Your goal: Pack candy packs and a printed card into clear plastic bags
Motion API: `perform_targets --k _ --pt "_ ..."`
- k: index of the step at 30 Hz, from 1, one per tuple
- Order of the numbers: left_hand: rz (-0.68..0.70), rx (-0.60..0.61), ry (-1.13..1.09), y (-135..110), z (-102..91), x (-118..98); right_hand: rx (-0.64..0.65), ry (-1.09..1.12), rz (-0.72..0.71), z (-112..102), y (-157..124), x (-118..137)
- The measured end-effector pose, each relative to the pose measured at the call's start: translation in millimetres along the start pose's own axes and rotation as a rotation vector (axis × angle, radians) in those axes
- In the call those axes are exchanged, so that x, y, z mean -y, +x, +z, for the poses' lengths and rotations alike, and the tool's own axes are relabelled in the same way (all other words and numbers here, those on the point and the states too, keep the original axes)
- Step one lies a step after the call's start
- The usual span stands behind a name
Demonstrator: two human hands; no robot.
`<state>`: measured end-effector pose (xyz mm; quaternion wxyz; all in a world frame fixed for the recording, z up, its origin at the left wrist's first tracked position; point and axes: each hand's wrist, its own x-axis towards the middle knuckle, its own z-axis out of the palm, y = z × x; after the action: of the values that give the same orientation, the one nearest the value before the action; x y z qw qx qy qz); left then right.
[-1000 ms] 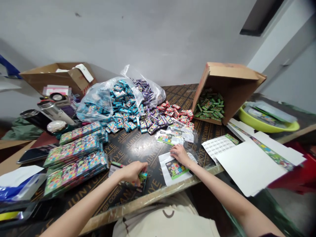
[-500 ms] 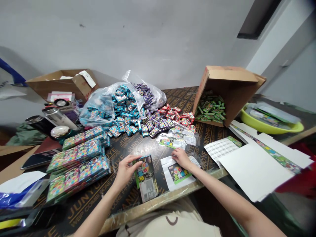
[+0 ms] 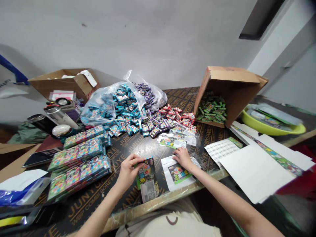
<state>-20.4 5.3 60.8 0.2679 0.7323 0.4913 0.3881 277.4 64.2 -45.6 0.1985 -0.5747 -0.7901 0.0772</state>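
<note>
My left hand pinches the upper left edge of a dark printed pouch between thumb and fingers. The pouch lies near the table's front edge and has a clear window low on its face. My right hand has its fingers bent together at the top of a second printed pouch, which lies on a white sheet. Its fingertips are partly hidden. Just beyond the right hand, more printed pouches overlap on the dark table.
Blue, purple and red packets are heaped behind, partly in clear bags. Green packets fill a tipped carton. Stacked colourful packs stand left. White cards and a yellow basin are right.
The view has shifted slightly. My left hand still grips the pouch's upper edge, its fingers a little changed in position; my right hand has barely moved.
</note>
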Motion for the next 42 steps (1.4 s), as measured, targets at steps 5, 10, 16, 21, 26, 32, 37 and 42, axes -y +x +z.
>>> perform_targets --k 5,10,16,21,26,32,37,42 --pt "-0.009 -0.042 0.004 -2 3.4 -3 0.010 0.038 0.002 0 -8 -2" --pt "-0.023 -0.053 0.083 -2 4.1 -4 0.022 0.100 0.025 -4 -11 -4" --pt "-0.035 -0.089 0.108 -4 4.0 1 0.038 0.210 0.081 -20 1 -6" --pt "-0.033 -0.077 0.076 -4 2.5 -5 0.011 0.325 0.107 -54 32 16" --pt "-0.112 -0.029 -0.037 -6 -3.3 -8 0.274 0.645 -0.178 -98 70 94" --pt "-0.216 -0.086 -0.203 -14 -3.6 0 0.804 0.442 -0.508 -106 100 169" --pt "-0.182 -0.122 -0.147 -16 -1.6 -8 0.897 0.243 -0.506 -87 116 180" --pt "-0.200 -0.207 0.016 -11 2.8 -17 0.935 0.193 -0.519 -83 121 185"
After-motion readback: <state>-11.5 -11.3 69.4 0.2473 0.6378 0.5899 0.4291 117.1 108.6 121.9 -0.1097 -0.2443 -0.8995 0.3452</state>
